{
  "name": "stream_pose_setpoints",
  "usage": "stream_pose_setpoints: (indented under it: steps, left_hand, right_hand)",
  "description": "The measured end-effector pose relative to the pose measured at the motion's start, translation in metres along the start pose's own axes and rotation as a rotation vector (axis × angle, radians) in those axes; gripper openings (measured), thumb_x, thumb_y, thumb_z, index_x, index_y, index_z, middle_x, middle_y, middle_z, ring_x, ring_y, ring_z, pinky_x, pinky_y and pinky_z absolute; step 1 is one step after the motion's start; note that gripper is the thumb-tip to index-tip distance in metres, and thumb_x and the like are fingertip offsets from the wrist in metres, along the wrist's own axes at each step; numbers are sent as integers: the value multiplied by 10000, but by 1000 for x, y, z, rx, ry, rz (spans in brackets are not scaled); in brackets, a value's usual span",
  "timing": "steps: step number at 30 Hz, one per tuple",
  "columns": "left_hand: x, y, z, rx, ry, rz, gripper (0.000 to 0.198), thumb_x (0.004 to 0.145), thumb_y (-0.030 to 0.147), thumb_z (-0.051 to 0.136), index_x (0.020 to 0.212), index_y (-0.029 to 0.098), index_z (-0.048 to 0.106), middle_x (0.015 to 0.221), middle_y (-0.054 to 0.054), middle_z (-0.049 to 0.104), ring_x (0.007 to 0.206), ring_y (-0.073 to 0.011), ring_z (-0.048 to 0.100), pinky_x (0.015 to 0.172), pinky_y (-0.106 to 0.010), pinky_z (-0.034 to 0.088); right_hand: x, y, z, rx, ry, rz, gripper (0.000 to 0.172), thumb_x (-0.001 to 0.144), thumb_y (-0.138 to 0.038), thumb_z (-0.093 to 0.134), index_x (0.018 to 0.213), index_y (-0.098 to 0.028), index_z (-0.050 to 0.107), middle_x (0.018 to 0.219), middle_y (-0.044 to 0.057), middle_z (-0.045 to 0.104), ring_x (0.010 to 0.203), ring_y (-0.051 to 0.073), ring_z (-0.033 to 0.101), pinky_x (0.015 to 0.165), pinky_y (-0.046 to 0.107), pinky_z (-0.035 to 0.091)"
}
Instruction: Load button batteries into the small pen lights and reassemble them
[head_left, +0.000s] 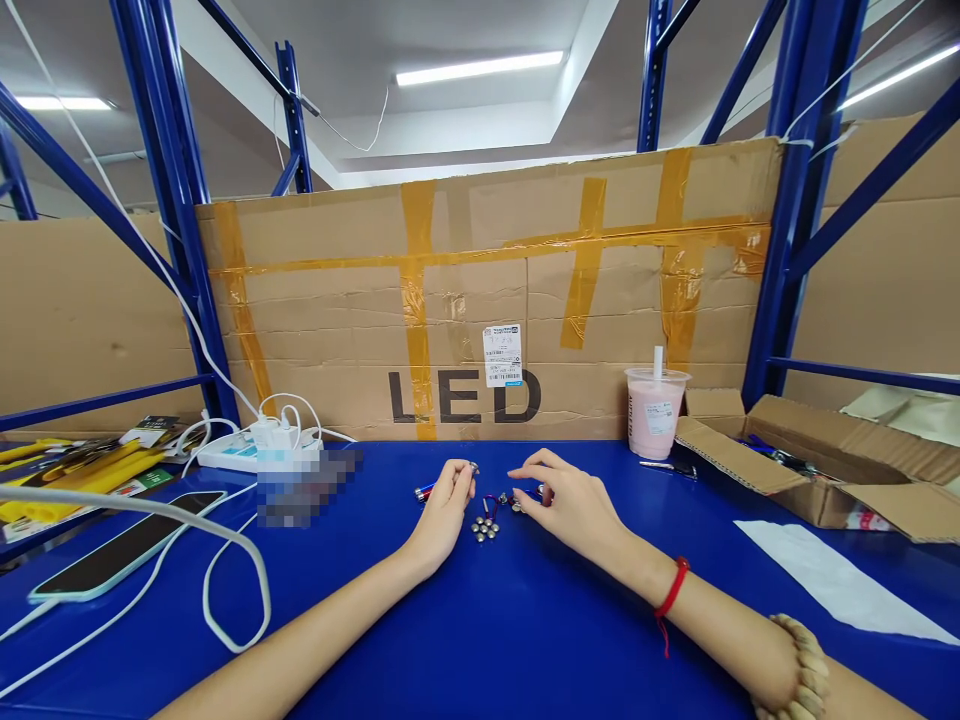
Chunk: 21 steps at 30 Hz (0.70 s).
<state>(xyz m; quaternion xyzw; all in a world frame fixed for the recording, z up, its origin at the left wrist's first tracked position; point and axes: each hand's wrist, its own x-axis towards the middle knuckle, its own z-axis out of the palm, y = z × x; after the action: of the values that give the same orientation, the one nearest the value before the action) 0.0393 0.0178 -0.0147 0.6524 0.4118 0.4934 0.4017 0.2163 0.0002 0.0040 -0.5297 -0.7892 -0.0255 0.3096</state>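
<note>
My left hand (444, 515) is closed, thumb against fingers, with a small shiny metal piece (474, 468) at the fingertips. Beside its knuckles, partly hidden, lies a short blue and red rod (424, 492). My right hand (570, 500) hovers a little to the right, thumb and index finger apart, nothing visibly gripped. Between the hands, a cluster of silvery balls (485, 528) rests on the blue table (495, 630). Purple-red rods (490, 506) reach from it towards more balls (516, 505), which my right thumb partly covers. Another dark red and blue piece shows behind the right thumb.
A pink drink cup (651, 415) with a straw stands back right, near an open cardboard box (795, 470) and white paper (840, 580). At left are a phone (127, 545), white cables (251, 570), a power strip (225, 450) and yellow-handled tools (97, 480). Cardboard (337, 330) walls the back.
</note>
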Motion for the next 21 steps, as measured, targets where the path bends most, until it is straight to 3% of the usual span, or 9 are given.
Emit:
stream_pose_setpoints:
  steps: [4, 9, 21]
  left_hand:
    - [2, -2, 0, -2, 27, -10, 274, 899, 453, 332, 885, 184, 378, 675, 44, 379, 546, -88, 290, 517, -223, 242]
    - [3, -9, 0, 21, 37, 49, 286, 886, 473, 370, 888, 187, 392, 704, 30, 419, 584, -94, 357, 555, -226, 299]
    - [0, -4, -1, 109, 67, 31, 295, 918, 453, 287, 832, 184, 375, 695, 27, 386, 627, -110, 372, 635, -250, 327]
  right_hand:
    - [2, 6, -1, -90, -82, 85, 199, 783, -365, 576, 933, -301, 691, 971, -26, 615, 687, 88, 587, 530, 200, 335]
    - [0, 6, 2, -111, -177, 89, 173, 802, -336, 575, 904, -274, 701, 958, 1, 620, 749, 117, 596, 571, 214, 360]
    - [2, 9, 8, -48, -211, 82, 172, 813, -199, 524, 837, -229, 692, 945, 13, 617, 770, 124, 595, 626, 209, 402]
